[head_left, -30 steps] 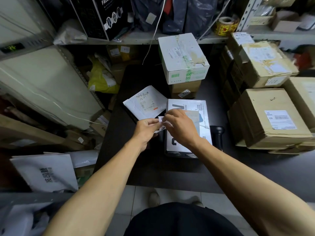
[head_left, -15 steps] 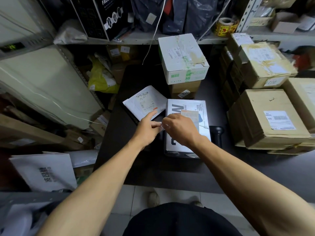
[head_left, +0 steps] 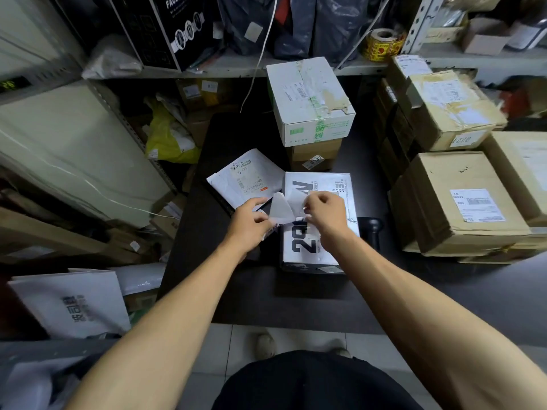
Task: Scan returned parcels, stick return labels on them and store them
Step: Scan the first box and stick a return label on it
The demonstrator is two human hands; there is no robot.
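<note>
A return label point(head_left: 282, 208) is pinched between the left hand point(head_left: 247, 224) and the right hand point(head_left: 324, 213) above a white parcel point(head_left: 319, 247) printed "29", lying on the dark table point(head_left: 225, 267). "0332" is read on a brown box point(head_left: 315, 159) farther back, "0221" on a carton point(head_left: 451, 113) at far right.
</note>
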